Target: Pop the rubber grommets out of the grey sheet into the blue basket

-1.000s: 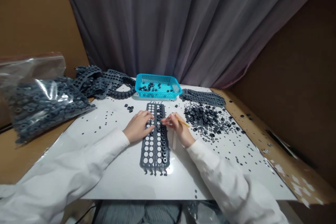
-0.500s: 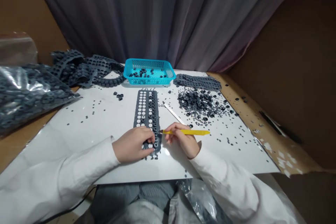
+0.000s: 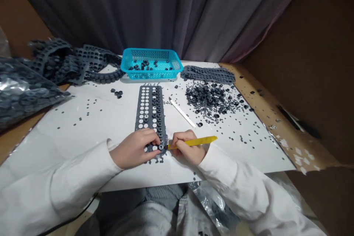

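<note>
My right hand (image 3: 188, 146) is closed around a yellow pen-like tool (image 3: 203, 140). Its dark tip meets the right edge of a dark grey perforated sheet (image 3: 151, 118), near the bottom corner. On that sheet rest the curled fingers of my left hand (image 3: 138, 147), thumb and forefinger at either side of a round ring-like piece (image 3: 161, 147). Columns of such pieces fill the sheet's right side, while white shows through the holes on the left. The left palm covers part of the lower sheet.
A blue basket (image 3: 152, 75) with small black pieces stands at the back. Right of it are stacked dark sheets (image 3: 207, 74) and a heap of black bits (image 3: 207, 97). A white pen-like tool (image 3: 182, 113) lies nearby. At left are a filled plastic bag (image 3: 24, 92) and curled sheets (image 3: 52, 59).
The view has shifted. My right hand and the yellow tool have moved down along the sheet's right edge, the tip now beside the lowest piece. My left hand stays on the sheet.
</note>
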Demonstrator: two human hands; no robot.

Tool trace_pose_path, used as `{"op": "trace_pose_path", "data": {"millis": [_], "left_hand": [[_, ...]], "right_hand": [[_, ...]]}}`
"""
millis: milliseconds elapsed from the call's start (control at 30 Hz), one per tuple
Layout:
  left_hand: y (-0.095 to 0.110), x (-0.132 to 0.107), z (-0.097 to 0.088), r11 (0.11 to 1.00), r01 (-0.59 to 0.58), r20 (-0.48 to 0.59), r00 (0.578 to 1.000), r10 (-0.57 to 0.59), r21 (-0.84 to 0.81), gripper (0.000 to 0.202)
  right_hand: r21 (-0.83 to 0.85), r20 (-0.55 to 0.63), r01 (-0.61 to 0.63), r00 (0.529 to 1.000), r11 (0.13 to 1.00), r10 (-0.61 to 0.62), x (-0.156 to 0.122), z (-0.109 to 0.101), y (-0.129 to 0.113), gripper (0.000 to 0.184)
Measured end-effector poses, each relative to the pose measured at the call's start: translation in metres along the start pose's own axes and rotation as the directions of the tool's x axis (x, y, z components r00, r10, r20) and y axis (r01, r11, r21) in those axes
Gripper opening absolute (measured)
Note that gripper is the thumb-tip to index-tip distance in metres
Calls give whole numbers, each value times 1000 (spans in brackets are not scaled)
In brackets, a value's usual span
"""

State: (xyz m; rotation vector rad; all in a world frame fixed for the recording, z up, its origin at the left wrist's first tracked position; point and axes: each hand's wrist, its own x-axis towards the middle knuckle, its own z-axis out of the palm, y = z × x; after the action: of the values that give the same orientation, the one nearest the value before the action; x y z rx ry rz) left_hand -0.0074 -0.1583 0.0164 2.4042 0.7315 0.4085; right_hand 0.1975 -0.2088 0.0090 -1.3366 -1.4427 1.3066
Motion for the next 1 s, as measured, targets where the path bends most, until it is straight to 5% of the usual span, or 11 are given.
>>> {"op": "trace_pose_path", "data": {"millis": [100, 367, 733, 1000], "left_hand": [[-1, -1, 1, 1000, -12, 13, 1000, 11, 6, 6], [-2, 0, 0, 1000, 2, 31, 1000, -2, 0, 6], [-2, 0, -1, 996, -36, 55, 998, 31, 78, 10], [20, 14, -7, 902, -203, 271, 957, 102, 380, 17]], "right_hand": [[-70, 20, 63, 998, 996, -62, 1, -2, -2, 24], [91, -11, -9, 1000, 996, 10, 0, -1, 2, 18], [-165, 79, 200, 979, 966, -189, 1, -4, -6, 26], [-154, 69, 164, 985, 974, -155, 0, -4, -1, 26]]}}
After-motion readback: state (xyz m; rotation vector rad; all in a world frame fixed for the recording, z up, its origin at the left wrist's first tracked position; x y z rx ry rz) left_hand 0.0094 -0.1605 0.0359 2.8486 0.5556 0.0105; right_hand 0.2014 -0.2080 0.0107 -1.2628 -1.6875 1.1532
